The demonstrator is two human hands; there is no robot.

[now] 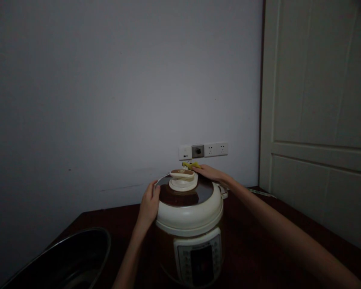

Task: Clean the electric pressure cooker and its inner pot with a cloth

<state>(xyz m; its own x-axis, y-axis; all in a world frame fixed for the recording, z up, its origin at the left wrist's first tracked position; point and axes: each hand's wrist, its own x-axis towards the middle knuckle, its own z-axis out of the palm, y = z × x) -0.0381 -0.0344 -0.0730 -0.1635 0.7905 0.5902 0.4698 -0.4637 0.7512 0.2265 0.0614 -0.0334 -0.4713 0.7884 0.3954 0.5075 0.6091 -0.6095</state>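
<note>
A white and brown electric pressure cooker [189, 216] stands upright on the dark table, its lid on and its control panel facing me. My left hand [149, 202] is closed against the left edge of the lid, bracing the cooker there; some of its fingers are hidden. Reaching over the back right of the lid, my right hand [209, 171] presses a yellow cloth [191, 165] down behind the lid handle [182, 174]. Part of the cloth is covered by the fingers.
A large dark metal basin [104, 237] sits at the lower left. Behind the cooker, several sockets and switches [209, 149] are set in the pale wall. A panelled door [321, 120] rises at the right, beside the dark red tabletop [243, 241].
</note>
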